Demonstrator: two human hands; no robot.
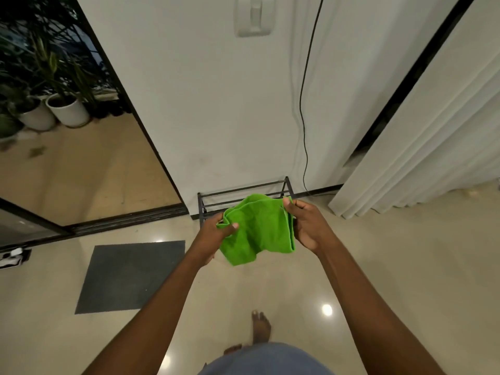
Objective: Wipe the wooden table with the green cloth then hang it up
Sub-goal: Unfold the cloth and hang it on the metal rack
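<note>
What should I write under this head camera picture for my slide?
Both hands, left hand and right hand, hold a folded green cloth above a black metal rack by a white wall.

Your arms are bare from the bottom edge of the view to the wrists, with no sleeves showing on either. Your left hand point(216, 231) and right hand point(305, 226) carry no gloves, rings, watch or bands that can be made out. The nails are short; one thumbnail shows pale on the left hand. At the bottom of the view you wear a blue-grey garment point(267, 361), plain and unmarked. Your feet point(261, 327) below it are bare.
</note>
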